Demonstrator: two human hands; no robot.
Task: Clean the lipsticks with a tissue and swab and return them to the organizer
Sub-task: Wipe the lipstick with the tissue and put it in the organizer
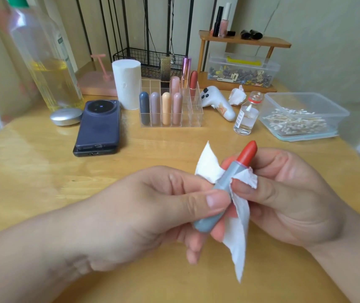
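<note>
The left hand (152, 206) grips the bottom of the grey lipstick (229, 174), held up over the table (43, 171); the right hand (283, 193) pinches the tissue (238, 232) round its neck, just under the red tip; I think it is best to turn the tube slowly and keep the tissue off the soft red part. The big tub (336, 114) holds swabs (294, 121); the clear organizer (196, 121) holds more lipsticks (166, 108), with some slots free; the little bottle (245, 119) has clear liquid.

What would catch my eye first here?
The red lipstick, uncapped, held front and centre: the left hand grips its grey tube while the right hand pinches a white tissue against it. Behind, on the table, a clear organizer holds a row of capped lipsticks.
</note>
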